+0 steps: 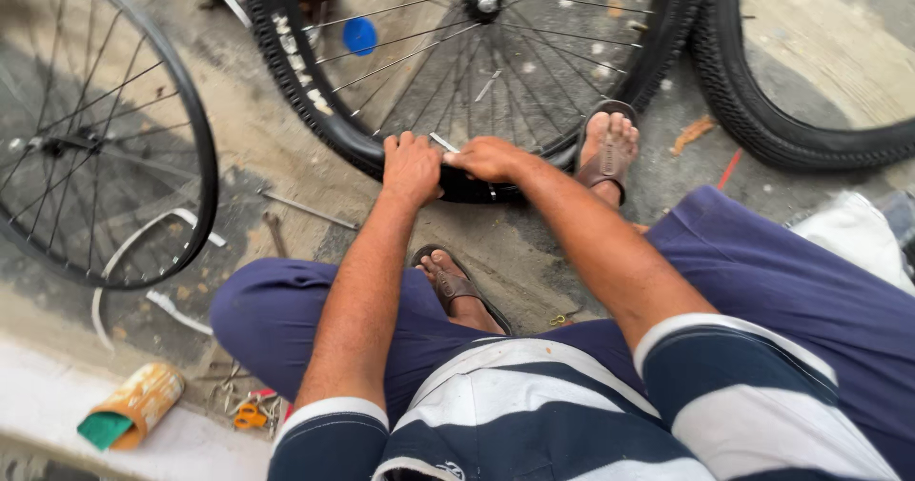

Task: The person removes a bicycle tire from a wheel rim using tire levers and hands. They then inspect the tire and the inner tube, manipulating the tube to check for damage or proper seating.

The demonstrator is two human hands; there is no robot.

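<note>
A bicycle wheel (496, 71) with a black knobby tyre (295, 71) and thin spokes stands in front of me on the ground. My left hand (411, 166) grips the tyre's near edge with fingers curled over it. My right hand (488, 158) lies right beside it on the same edge, pinching a thin metal lever (444, 143) that sticks out at the rim. Both forearms reach forward over my blue trousers. My sandalled right foot (607, 147) rests against the tyre.
A bare spoked wheel (105, 147) stands at the left. A loose black tyre (782, 109) lies at the top right. A metal rod (307, 209), white strips (176, 314), a tipped orange tin (133, 405) and small scissors (250, 414) lie on the concrete.
</note>
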